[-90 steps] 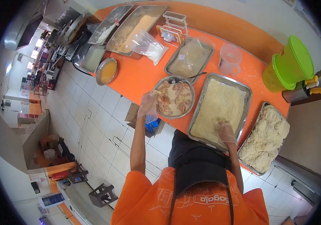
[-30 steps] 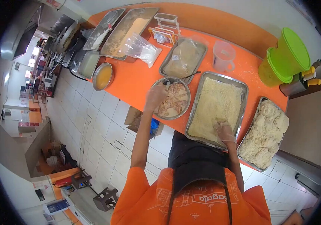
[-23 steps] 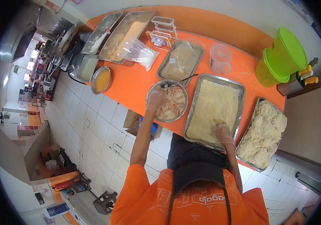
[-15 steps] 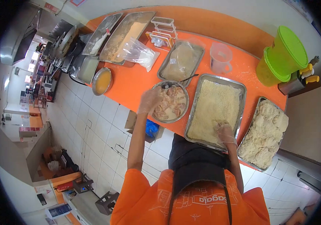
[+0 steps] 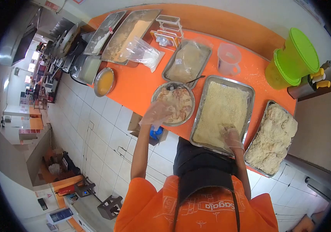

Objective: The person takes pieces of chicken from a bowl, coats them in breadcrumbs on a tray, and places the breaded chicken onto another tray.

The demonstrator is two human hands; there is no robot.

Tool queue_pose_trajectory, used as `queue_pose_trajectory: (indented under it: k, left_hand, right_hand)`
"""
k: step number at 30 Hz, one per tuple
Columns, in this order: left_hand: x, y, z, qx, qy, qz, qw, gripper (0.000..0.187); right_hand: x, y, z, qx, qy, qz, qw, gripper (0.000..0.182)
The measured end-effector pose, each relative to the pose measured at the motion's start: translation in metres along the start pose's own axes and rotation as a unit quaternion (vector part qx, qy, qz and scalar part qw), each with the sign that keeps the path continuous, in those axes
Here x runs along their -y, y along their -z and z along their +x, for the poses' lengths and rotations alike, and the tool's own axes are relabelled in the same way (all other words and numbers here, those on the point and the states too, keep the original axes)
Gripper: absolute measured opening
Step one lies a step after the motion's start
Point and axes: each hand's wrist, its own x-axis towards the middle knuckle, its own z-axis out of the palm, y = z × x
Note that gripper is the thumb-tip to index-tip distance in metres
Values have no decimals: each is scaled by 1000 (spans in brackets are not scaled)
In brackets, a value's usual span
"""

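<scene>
My left hand (image 5: 158, 113), in a loose clear plastic glove, reaches over the near left rim of a round metal bowl (image 5: 192, 110). Raw, wet-looking meat pieces (image 5: 181, 101) sit in pale liquid inside it. The fingers look stretched out and somewhat blurred, and I see nothing held in them. Also gloved, my right hand (image 5: 232, 138) rests at the near right corner of a metal tray of pale crumbs (image 5: 221, 106). Its fingertips are coated and partly sunk in the crumbs, so their grip is hidden. A dark-handled utensil (image 5: 195, 79) leans on the bowl's far rim.
Right of the crumb tray lies a tray heaped with crumb-coated pieces (image 5: 272, 137). Behind stand a clear jug (image 5: 228, 58), green tubs (image 5: 299, 50) and a plastic-covered tray (image 5: 188, 62). Further left are a bag of white powder (image 5: 146, 56) and a bowl of yellow liquid (image 5: 105, 83).
My left hand has moved down and slightly right, from the bowl's upper left side to its near left rim. My right hand stays in almost the same spot in the crumbs.
</scene>
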Motion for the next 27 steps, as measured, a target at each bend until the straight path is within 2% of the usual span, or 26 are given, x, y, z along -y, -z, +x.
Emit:
queue_pose_trajectory:
  k: [1, 2, 4, 6, 7, 8, 9, 10, 12, 13, 15, 16, 17, 19, 21, 25, 27]
  left_hand:
    - [-3, 1, 0, -7, -35, 0, 999, 41]
    - [-6, 5, 1, -13, -86, 229, 969, 43]
    - [-32, 10, 15, -11, -51, 423, 905, 45]
    - [-42, 8, 46, 4, 111, 368, 923, 44]
    - [-26, 4, 54, 5, 83, 394, 915, 37]
    - [4, -2, 61, 7, 54, 419, 906, 30]
    - [8, -5, 65, 9, 24, 444, 896, 23]
    - [12, -6, 62, -1, 10, 453, 891, 24]
    - [12, -10, 56, -18, -23, 472, 881, 25]
    - [23, -9, 59, -2, -6, 486, 874, 27]
    - [39, -8, 61, 30, 34, 514, 857, 31]
    - [40, -6, 58, -5, 24, 494, 869, 31]
    - [42, -3, 53, -39, 13, 474, 880, 30]
    - [26, -1, 54, -76, 26, 463, 883, 29]
    - [8, 3, 59, -81, 75, 483, 868, 27]
    - [-59, 15, 47, -116, 4, 503, 857, 16]
    - [-79, 15, 41, -125, -12, 508, 852, 17]
  right_hand:
    - [1, 1, 1, -12, 3, 9, 1000, 24]
    - [3, 3, 1, -14, 5, 19, 1000, 23]
    - [23, 22, 3, -18, 13, 39, 999, 21]
    - [20, 15, 3, 18, -41, 34, 998, 19]
    - [19, 13, 4, 36, -68, 31, 997, 18]
    - [20, 13, 5, 22, -49, 35, 998, 18]
    - [22, 14, 7, 7, -31, 38, 999, 19]
    - [24, 14, 8, -9, -13, 40, 999, 19]
    - [26, 15, 8, -1, -55, 33, 998, 18]
    - [25, 14, 5, 3, -78, 30, 997, 18]
    - [19, 9, 3, 6, -27, 12, 1000, 17]
    - [16, 8, 3, 8, 1, 3, 1000, 16]
    - [14, 7, 3, 11, -16, 10, 1000, 16]
    - [33, 24, 5, 18, -52, 26, 998, 16]
    - [26, 16, 7, 11, -32, 36, 999, 16]
    - [3, -8, 4, -9, 31, -19, 999, 16]
    - [-1, -8, 4, 27, 12, -22, 999, 22]
